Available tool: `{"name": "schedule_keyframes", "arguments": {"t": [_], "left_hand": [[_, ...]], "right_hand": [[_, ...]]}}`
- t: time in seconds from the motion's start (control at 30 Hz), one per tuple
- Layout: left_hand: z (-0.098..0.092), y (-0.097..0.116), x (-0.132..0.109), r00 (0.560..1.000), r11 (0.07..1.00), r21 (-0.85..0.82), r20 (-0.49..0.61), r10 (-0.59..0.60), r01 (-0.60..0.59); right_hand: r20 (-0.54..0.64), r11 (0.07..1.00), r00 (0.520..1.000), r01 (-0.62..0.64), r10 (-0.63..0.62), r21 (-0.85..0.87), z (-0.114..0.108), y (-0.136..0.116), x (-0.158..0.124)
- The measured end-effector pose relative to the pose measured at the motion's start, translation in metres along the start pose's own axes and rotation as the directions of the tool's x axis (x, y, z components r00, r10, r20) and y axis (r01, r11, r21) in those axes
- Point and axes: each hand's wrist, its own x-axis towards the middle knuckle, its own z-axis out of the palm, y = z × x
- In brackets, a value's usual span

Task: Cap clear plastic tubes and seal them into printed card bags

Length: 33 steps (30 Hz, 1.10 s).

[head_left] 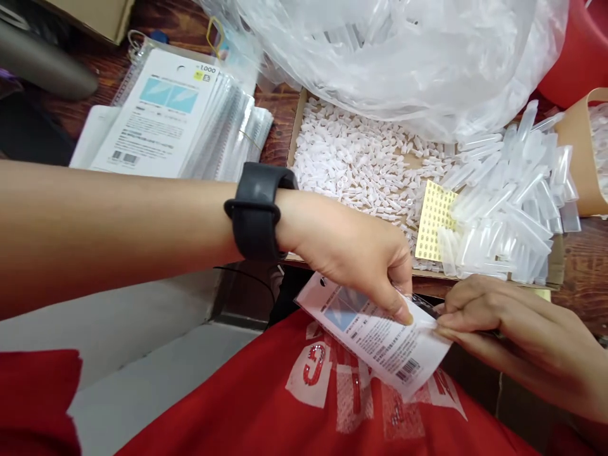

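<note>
My left hand [351, 253], with a black watch [256, 212] on the wrist, pinches the top of a small clear packet with a printed white card [380, 335] held over my red shirt. My right hand [513, 335] grips the same packet at its right edge with pressed-together fingers. Both hands are closed on it. Just beyond the hands lies a yellow sticker sheet [434, 218] beside a heap of clear plastic tubes [513, 209].
A cardboard tray [297, 120] holds many small white caps [351, 158]. A large clear plastic bag [403, 57] lies behind it. A stack of finished packets [166, 114] sits at the back left. A red container [579, 50] stands at the far right.
</note>
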Motion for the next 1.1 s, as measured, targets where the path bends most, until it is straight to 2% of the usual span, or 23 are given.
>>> {"name": "schedule_keyframes", "arguments": {"t": [0.23,0.4,0.63,0.73,0.87,1.03,1.1], "left_hand": [[0.010,-0.005,-0.008,0.988,1.000,-0.001,-0.155,0.027,-0.027],[0.014,-0.007,-0.012,0.984,1.000,-0.012,-0.179,0.003,-0.005],[0.018,-0.006,-0.014,0.975,1.000,0.020,-0.224,-0.011,0.015],[0.019,-0.007,-0.014,0.969,0.995,0.103,-0.248,0.008,0.018],[0.023,-0.010,-0.011,0.940,0.959,0.281,-0.312,0.135,-0.045],[0.030,-0.005,-0.009,0.902,0.857,0.515,-0.352,0.250,-0.037],[0.033,-0.003,-0.009,0.896,0.807,0.589,-0.339,0.285,-0.034]], "right_hand": [[-0.093,0.997,0.995,-0.047,0.041,-0.064,-0.003,-0.002,0.013],[-0.164,0.992,0.984,-0.089,0.073,-0.090,0.000,-0.006,0.020],[-0.159,0.977,0.966,-0.212,0.203,-0.037,0.000,-0.008,0.019],[-0.134,0.964,0.954,-0.262,0.267,0.053,0.000,-0.007,0.019],[-0.052,0.910,0.927,-0.352,0.371,0.221,0.001,-0.005,0.025],[0.118,0.778,0.858,-0.504,0.499,0.375,0.001,-0.004,0.031],[0.145,0.767,0.856,-0.511,0.497,0.387,0.002,-0.005,0.032]]}}
